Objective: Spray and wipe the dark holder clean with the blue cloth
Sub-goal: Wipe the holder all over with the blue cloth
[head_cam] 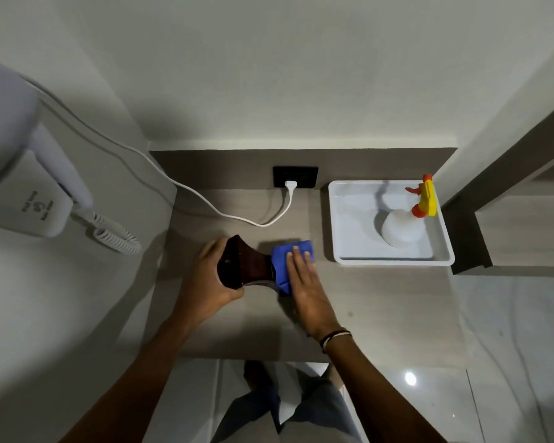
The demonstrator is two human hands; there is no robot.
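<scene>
The dark holder (pixel 244 265) is a flared, dark brown piece lying on its side above the grey counter (pixel 381 302). My left hand (pixel 207 276) grips its wide left end. The blue cloth (pixel 285 260) is pressed against the holder's narrow right end, and my right hand (pixel 304 282) lies flat over the cloth with fingers stretched out. A white spray bottle (pixel 403 228) with a yellow and orange trigger head stands in the white tray (pixel 343 219) to the right, apart from both hands.
A black wall socket (pixel 295 176) with a white plug and cord sits at the back of the counter. A wall-mounted white hair dryer (pixel 29 174) with a coiled cord hangs at the left. A dark cabinet side rises at the right. Glossy floor tiles lie below the counter's front edge.
</scene>
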